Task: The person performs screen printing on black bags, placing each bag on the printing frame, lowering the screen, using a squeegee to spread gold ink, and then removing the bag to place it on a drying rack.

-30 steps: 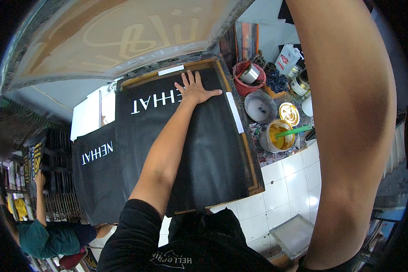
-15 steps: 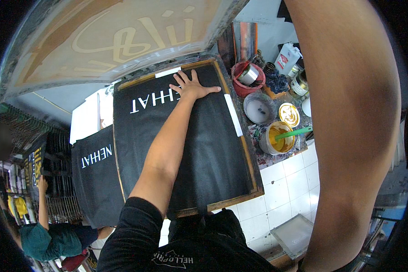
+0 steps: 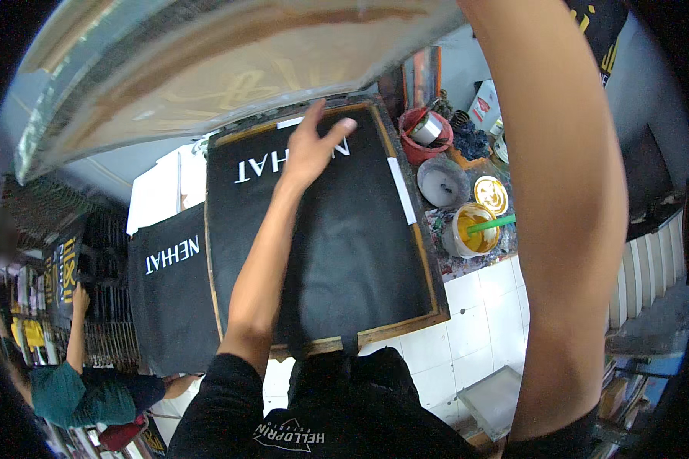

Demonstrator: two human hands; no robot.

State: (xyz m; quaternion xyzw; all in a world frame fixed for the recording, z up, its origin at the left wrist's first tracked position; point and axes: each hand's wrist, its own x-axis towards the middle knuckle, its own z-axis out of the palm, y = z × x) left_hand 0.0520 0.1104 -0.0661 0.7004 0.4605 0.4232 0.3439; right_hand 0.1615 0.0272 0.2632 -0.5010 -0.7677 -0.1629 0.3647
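Observation:
My left hand (image 3: 311,150) is over the far part of a black fabric bag (image 3: 344,245), which lies flat on a wood-edged board (image 3: 406,327). Its thumb stands apart from the fingers, blurred a little, and nothing is held; whether it touches the cloth I cannot tell. White lettering on the bag is partly behind this hand. Above the board's far end, a tilted screen-printing frame (image 3: 230,65) is raised, with pale lettering in its mesh. My right arm reaches up along the right side, and its hand is beyond the top edge of the picture.
A second black bag (image 3: 172,306) lies left of the board. On the right are an ink tub (image 3: 475,243) with a green-handled tool, a grey bowl (image 3: 442,182), a lid (image 3: 491,195) and a red bucket (image 3: 421,157). A co-worker (image 3: 76,394) is at the lower left beside racks.
My left hand was spread flat on the bag's far right part; it has shifted left with its fingers drawn closer together. The raised frame looks tilted differently, and the view has shifted somewhat.

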